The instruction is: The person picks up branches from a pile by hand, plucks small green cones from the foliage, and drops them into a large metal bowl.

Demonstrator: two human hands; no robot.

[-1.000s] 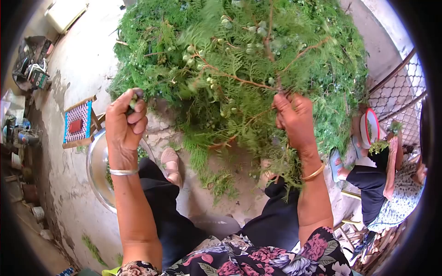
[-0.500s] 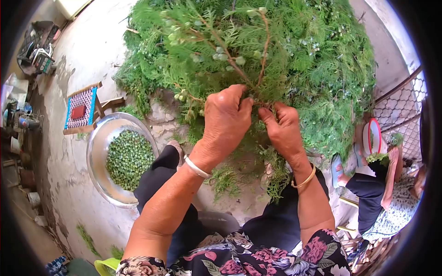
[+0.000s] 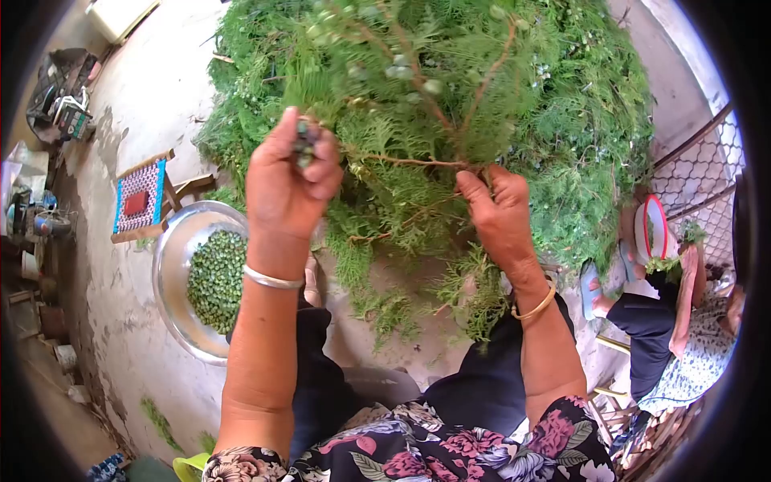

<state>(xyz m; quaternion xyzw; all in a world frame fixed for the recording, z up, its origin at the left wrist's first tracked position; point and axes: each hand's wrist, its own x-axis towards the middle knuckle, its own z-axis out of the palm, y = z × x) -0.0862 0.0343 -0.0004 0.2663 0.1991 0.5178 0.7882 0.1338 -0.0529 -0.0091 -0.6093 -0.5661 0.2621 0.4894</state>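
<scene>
My left hand (image 3: pixel 291 181) is raised left of the middle, its fingers curled around several small green and dark seed cones (image 3: pixel 305 145). My right hand (image 3: pixel 499 210) pinches the brown stem of a leafy branch (image 3: pixel 422 84), whose twigs fan upward and to the left and bear pale green cones. Behind the branch lies a large heap of green foliage (image 3: pixel 586 136). On the floor to the left, a wide metal basin (image 3: pixel 173 309) contains many green cones (image 3: pixel 215 281). My left hand is above and right of the basin, apart from it.
A low woven stool (image 3: pixel 144 181) with a red object on it stands beside the basin. At the right, another person (image 3: pixel 683 337) sits near a red-rimmed white basket (image 3: pixel 660 233) and a wire mesh (image 3: pixel 711 189). Assorted items line the left wall.
My left hand has come away from the stem and moved left, now with cones showing in its fingers. My right hand still grips the branch, which has shifted slightly right at its top.
</scene>
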